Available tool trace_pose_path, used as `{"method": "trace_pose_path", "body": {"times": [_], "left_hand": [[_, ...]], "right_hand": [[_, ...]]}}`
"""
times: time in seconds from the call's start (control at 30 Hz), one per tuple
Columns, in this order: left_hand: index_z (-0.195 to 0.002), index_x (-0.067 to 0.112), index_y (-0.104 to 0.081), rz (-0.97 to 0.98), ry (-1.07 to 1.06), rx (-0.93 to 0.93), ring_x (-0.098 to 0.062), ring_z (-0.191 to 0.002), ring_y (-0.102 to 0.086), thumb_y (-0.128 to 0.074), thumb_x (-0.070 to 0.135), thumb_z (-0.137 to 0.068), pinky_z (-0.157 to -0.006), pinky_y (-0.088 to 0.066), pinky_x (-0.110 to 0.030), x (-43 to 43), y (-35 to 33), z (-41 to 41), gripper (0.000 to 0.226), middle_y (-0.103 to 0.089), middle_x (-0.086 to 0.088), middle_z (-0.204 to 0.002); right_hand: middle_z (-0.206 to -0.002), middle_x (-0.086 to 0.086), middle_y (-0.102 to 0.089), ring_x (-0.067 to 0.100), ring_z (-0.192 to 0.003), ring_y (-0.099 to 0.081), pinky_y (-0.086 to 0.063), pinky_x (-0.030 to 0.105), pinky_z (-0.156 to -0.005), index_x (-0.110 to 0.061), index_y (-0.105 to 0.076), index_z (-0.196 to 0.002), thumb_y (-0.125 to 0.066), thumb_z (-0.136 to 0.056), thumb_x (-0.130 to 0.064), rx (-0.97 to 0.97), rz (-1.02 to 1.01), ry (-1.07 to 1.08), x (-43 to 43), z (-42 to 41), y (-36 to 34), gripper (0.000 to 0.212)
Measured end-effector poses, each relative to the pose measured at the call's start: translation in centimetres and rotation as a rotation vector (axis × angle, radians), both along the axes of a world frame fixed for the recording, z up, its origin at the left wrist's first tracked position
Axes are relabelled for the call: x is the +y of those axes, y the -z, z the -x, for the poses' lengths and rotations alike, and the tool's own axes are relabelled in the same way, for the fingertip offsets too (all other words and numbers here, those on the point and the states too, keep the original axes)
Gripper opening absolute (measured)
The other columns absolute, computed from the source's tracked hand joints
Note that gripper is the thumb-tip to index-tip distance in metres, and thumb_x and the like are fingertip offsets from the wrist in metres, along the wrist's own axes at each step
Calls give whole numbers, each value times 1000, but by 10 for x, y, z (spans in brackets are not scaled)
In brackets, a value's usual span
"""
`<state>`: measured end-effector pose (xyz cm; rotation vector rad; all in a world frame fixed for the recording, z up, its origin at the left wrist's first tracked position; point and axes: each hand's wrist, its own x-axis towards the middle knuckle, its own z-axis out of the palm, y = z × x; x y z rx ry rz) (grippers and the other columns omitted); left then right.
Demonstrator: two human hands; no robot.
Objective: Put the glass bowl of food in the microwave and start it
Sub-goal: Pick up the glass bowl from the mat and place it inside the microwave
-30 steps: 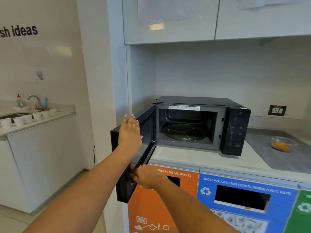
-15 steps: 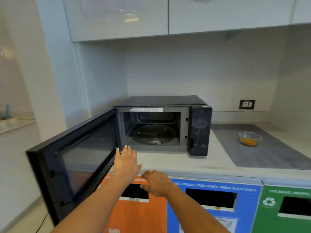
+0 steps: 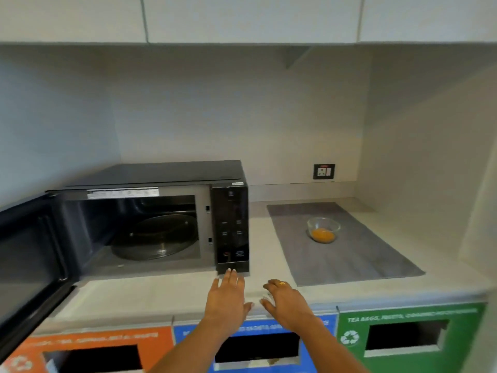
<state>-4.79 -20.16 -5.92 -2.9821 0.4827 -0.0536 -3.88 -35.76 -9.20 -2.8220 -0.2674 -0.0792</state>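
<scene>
A black microwave [image 3: 161, 179] stands on the counter with its door [image 3: 29, 254] swung fully open to the left. Its glass turntable [image 3: 156, 236] is bare. The control panel [image 3: 232, 230] is on its right side. A small glass bowl [image 3: 323, 229] with orange food sits on a grey mat [image 3: 349, 257] to the microwave's right. My left hand [image 3: 227, 300] hovers flat over the counter's front edge, fingertips just below the panel. My right hand [image 3: 286, 300], wearing a ring, hovers beside it with fingers spread. Both hands hold nothing.
The beige counter [image 3: 150, 294] runs under wall cabinets [image 3: 242, 17], with a side wall close on the right. A wall socket [image 3: 324, 171] sits behind the mat. Below the counter are orange [image 3: 88, 343], blue [image 3: 326, 323] and green [image 3: 403, 316] waste-bin fronts with slots.
Both hands have left the microwave door, which now stands fully open, and moved right to the counter in front of the control panel. The view has shifted right and closer.
</scene>
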Motion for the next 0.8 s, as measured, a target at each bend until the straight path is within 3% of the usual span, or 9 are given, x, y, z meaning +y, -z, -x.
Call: {"method": "trace_pose_path", "body": {"times": [0.23, 0.33, 0.5, 0.67, 0.8], "left_hand": [[-150, 8, -17, 34, 135, 35, -24, -147, -17, -38, 43, -98, -118, -20, -38, -99, 13, -53, 67, -18, -12, -159], [-147, 9, -24, 99, 154, 47, -25, -141, -29, -41, 43, -97, -114, -29, -37, -137, 15, -77, 63, -30, -12, -153], [-143, 14, -30, 281, 122, 118, -25, -131, -43, -46, 47, -94, -107, -39, -35, -186, 21, -115, 62, -39, -8, -147], [-149, 15, -22, 483, 45, 210, -24, -140, -33, -48, 48, -93, -113, -32, -36, -213, 27, -157, 70, -31, -6, -154], [-150, 16, -19, 698, -24, 291, -22, -142, -33, -54, 47, -91, -112, -31, -33, -228, 35, -193, 75, -30, -4, -155]], "right_hand": [[-145, 5, -39, 21, -131, -39, -35, 32, -105, -13, -37, -136, -42, -93, -36, 17, -91, 153, -108, -33, 4, 49], [-143, 6, -41, 21, -129, -42, -36, 30, -104, -13, -38, -136, -45, -92, -35, 18, -164, 215, -142, -51, 7, 49], [-137, 11, -48, 21, -124, -50, -43, 34, -104, -9, -42, -131, -58, -87, -28, 68, -452, 287, -182, -82, 13, 50], [-137, 13, -48, 23, -126, -48, -40, 30, -103, -6, -41, -132, -58, -87, -26, 21, -505, 363, -205, -119, 18, 52], [-140, 14, -45, 25, -130, -44, -40, 36, -106, -5, -36, -135, -64, -83, -24, -12, -663, 423, -216, -151, 26, 62]]}}
